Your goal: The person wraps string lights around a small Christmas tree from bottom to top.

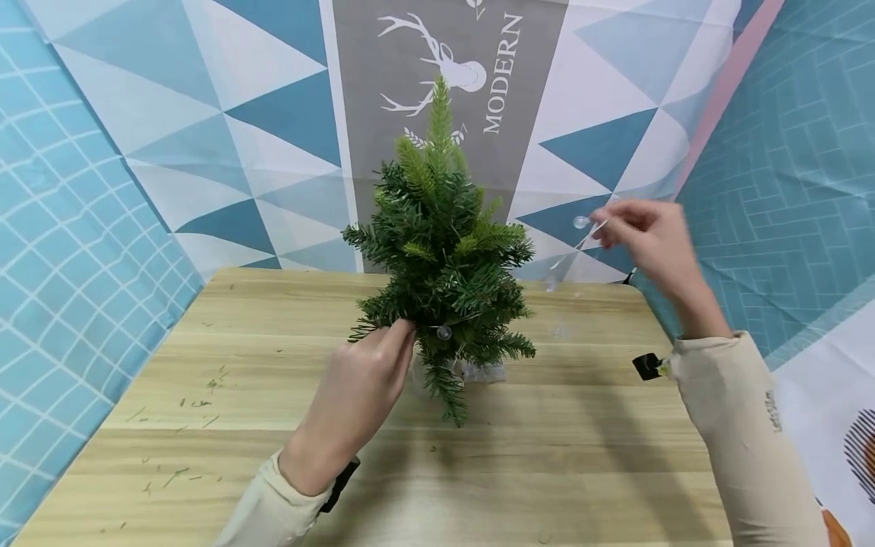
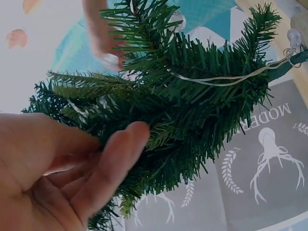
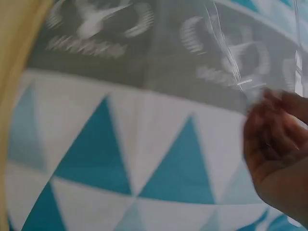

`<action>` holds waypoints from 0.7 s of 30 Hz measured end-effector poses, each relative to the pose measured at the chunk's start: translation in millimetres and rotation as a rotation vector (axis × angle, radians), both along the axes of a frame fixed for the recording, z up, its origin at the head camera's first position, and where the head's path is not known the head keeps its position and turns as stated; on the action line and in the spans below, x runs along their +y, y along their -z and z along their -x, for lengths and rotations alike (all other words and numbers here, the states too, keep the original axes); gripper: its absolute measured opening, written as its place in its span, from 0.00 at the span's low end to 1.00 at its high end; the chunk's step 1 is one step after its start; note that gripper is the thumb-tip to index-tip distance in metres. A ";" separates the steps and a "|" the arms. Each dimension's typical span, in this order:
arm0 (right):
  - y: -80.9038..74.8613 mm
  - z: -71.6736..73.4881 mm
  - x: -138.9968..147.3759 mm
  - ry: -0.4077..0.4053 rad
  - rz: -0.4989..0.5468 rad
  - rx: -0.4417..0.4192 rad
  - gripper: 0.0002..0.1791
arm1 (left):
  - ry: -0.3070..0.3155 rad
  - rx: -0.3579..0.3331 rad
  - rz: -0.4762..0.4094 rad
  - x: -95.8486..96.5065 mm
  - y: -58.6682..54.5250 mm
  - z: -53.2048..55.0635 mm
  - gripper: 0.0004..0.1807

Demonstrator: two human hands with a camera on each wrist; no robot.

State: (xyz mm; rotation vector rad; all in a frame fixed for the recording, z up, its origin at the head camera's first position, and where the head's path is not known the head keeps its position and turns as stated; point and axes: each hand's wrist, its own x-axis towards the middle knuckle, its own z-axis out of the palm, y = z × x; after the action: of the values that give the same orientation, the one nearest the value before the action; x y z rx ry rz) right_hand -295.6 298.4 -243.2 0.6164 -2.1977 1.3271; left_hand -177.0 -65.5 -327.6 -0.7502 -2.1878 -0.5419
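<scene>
Fingers of my right hand (image 1: 645, 234) pinch the bulb string (image 1: 579, 245), and though I can't tell what my left hand (image 1: 365, 372) grips, winding the tree (image 1: 444, 258) seems underway, next needing slack guided round.

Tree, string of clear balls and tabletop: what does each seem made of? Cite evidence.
Tree: probably matte plastic; its needles resemble cut strips. String: perhaps plastic-coated wire, glossy where it glints; balls: clear plastic or glass, see-through. Tabletop: satin-looking wood or laminate, showing grain.
</scene>
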 end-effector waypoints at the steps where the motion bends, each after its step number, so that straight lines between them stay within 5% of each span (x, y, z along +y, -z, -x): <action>1: 5.8 4.9 0.5 0.049 -0.117 -0.045 0.10 | -0.009 -0.010 0.018 -0.1 0.5 -0.4 0.03; 4: 26.1 18.2 1.7 0.151 -0.389 -0.118 0.10 | -0.024 -0.028 0.049 0.3 1.2 -2.5 0.02; 7: 43.5 27.3 2.7 0.155 -0.445 -0.180 0.11 | -0.026 -0.033 0.052 1.6 0.8 -5.7 0.03; 10: 55.2 33.0 2.7 0.108 -0.316 -0.263 0.12 | -0.024 -0.038 0.045 2.3 0.4 -9.5 0.06; 15: 63.1 38.4 5.0 0.018 0.073 -0.401 0.14 | 0.008 -0.089 0.005 3.1 -2.1 -15.5 0.13; 21: 65.5 41.5 5.7 -0.115 0.349 -0.447 0.19 | 0.143 -0.130 -0.222 0.2 -15.6 -30.3 0.15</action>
State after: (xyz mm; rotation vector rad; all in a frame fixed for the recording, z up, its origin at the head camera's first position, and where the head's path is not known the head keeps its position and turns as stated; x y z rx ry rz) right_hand -337.1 304.1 -308.7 0.3384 -2.1973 2.0125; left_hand -146.7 -65.2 -312.0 -0.7729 -2.1556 -0.9128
